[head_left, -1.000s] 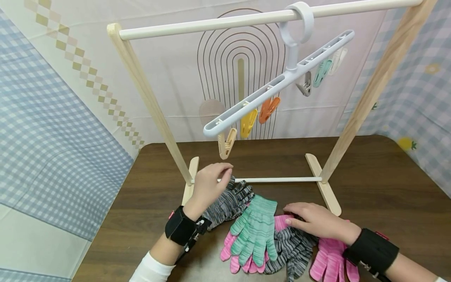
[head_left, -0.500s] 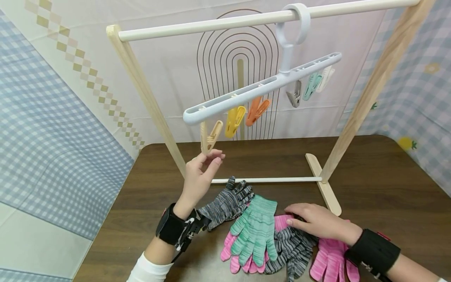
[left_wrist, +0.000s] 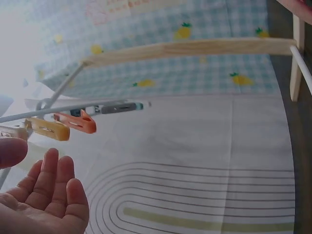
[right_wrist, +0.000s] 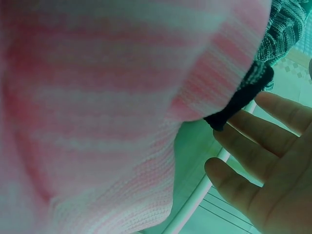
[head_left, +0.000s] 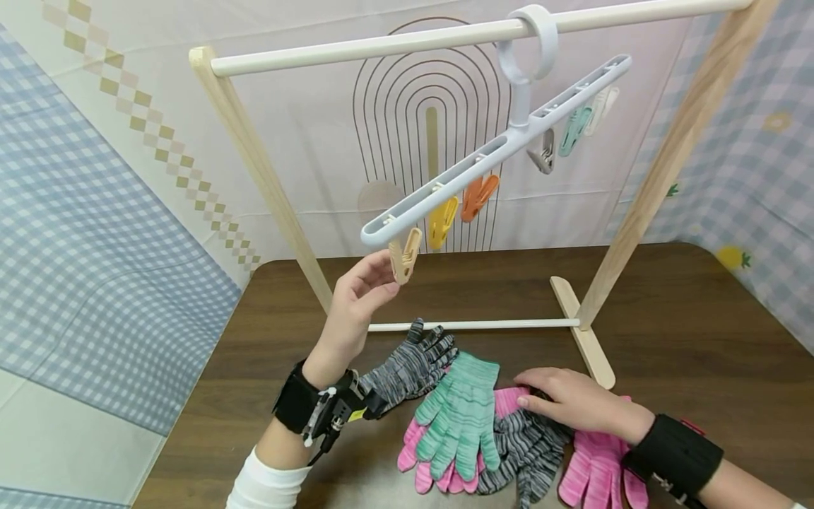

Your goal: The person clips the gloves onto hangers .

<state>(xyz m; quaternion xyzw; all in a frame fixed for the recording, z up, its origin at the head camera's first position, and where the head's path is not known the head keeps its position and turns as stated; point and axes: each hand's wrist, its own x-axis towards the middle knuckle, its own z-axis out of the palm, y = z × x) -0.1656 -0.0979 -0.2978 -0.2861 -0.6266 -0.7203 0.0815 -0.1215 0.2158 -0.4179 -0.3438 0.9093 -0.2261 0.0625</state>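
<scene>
Left hand (head_left: 352, 304) is raised at the beige clip (head_left: 409, 256), the near-left one under the hanger (head_left: 420, 211); the hanger's hook is over the rail (head_left: 381, 48). Thumb beside the clip, fingers parted from it and loosely bent in the left wrist view: no pinch seen; thumb contact unclear. Yellow clip (head_left: 441, 223) and orange clip (head_left: 478, 198) hang just farther along. Right hand (head_left: 566, 394) lies over the gloves, fingers extended, not gripping, by the cuffs of a pink glove (head_left: 509, 401) and a grey glove (head_left: 534, 449); green glove (head_left: 461, 410) to their left. Handling, judged: clip light, stiff, probably smooth and sprung; best squeezed across its two free lower ends. The hanger likely swivels, so steady it while pinching. Gloves look soft, limp, light, not fragile; take by the cuff edge.
</scene>
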